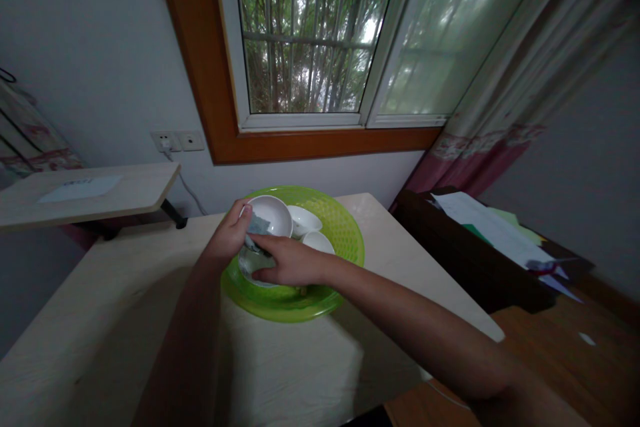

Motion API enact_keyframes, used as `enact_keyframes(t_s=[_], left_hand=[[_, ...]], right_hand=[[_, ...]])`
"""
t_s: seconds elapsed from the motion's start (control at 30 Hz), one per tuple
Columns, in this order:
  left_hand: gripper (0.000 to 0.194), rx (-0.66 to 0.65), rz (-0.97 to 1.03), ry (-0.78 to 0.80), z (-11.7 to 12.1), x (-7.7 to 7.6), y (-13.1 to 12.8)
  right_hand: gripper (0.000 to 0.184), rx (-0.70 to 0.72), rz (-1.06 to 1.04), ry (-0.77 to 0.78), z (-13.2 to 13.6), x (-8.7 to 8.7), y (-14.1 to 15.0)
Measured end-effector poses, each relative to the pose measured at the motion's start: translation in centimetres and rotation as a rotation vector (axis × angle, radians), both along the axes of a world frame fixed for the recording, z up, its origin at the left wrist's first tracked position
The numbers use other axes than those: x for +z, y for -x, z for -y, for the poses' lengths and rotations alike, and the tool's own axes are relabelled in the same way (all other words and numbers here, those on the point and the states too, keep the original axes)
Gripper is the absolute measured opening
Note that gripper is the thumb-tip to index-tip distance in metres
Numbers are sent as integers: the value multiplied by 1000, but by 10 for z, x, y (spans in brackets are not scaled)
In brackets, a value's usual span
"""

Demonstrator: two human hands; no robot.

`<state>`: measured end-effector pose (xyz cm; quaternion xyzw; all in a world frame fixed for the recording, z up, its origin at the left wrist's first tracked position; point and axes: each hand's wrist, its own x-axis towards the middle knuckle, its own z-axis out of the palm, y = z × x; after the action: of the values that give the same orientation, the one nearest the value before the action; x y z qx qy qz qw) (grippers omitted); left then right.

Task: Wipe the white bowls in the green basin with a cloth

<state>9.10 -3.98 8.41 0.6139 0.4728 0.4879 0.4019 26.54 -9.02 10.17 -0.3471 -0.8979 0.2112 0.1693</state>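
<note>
A white bowl [275, 211] is tilted over a green plastic basket [345, 227], with my left hand [233, 230] gripping its left rim. My right hand [295, 260] pinches a grey-blue cloth [259, 224] against the bowl's near side; part of the cloth lies inside the bowl. Two more white bowls, one at the back [305, 219] and one to the right [319, 241], sit in the basket. Beneath my right hand another white bowl [249, 265] is partly hidden.
The basket stands on a pale wooden table [400, 267] below a window. At the left is a small raised shelf [135, 190] with a paper on it. Papers [490, 227] lie on a dark piece of furniture to the right. A white cable [187, 187] runs down the wall from a socket.
</note>
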Motion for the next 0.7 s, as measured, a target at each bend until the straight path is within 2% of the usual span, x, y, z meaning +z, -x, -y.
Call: enact_keyframes(t_s=[0.07,0.17,0.23,0.3,0.53,0.7], left_hand=[[39,-13,26,19,-1,-2,1],[36,-24,59,55,-4,-6,1],[36,-25,61,66,-6,-10,1],[37,-38,43,70,-8,-14,0],[43,-40,-48,28,-10,-16,-3],[43,5,-39,56,-6,-11,-1]], right_hand=[[73,34,-34,-16,-1,-4,2],[91,42,16,-142,-1,-11,5],[104,-12,106,-241,-1,-16,7],[110,-97,205,-306,-1,-21,8],[111,-311,464,-382,2,-25,13],[96,-297,548,-380,13,-9,13]])
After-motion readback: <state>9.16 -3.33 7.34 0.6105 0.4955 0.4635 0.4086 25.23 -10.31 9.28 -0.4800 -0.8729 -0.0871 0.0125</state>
